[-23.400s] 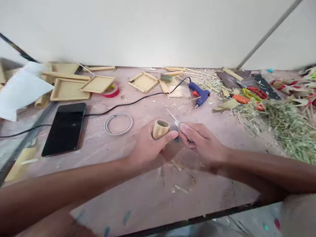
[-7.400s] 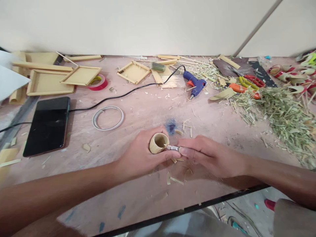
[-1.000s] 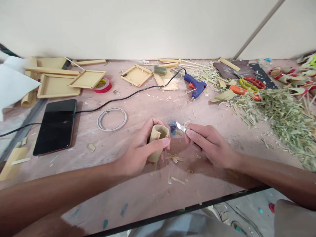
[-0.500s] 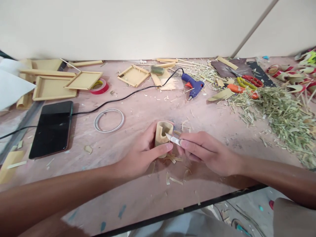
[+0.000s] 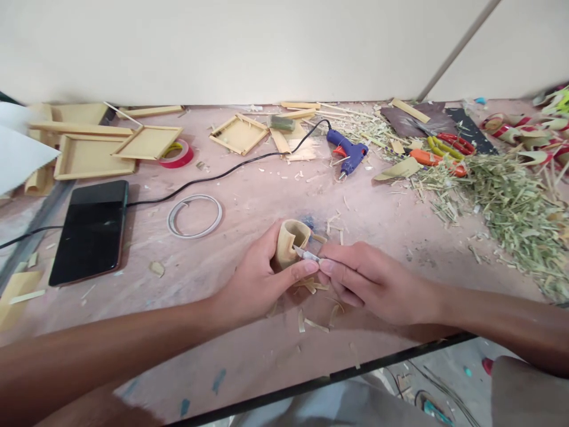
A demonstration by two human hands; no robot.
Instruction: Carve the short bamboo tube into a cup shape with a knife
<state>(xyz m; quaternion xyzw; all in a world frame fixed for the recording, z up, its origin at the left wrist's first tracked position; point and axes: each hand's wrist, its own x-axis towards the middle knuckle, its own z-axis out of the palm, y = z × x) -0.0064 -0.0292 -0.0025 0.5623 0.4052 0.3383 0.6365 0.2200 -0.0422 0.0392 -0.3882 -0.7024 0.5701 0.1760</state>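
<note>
A short hollow bamboo piece [image 5: 285, 251] with a notch cut in its rim stands tilted in the grip of my left hand [image 5: 262, 270]. My left thumb reaches across its near side toward the blade. Between the fingers of my right hand [image 5: 364, 273] is a craft knife [image 5: 310, 256], its pointed blade at the notch's edge. The left thumb tip lies close to the right fingertips; whether they touch I cannot tell. Thin curled shavings [image 5: 306, 286] lie on the table just beneath the bamboo.
A blue glue gun [image 5: 349, 155] lies behind my hands, its black cord running left past a tape ring [image 5: 194, 216] and a black phone [image 5: 91, 231]. Bamboo frames [image 5: 240, 134] sit at the back. On the right are pliers [image 5: 448, 145] and heaped green shavings [image 5: 520, 207].
The bamboo piece has tilted to the left in my left hand. The knife blade has shifted slightly lower and left, to the notch edge, and the left thumb is closer to the right hand.
</note>
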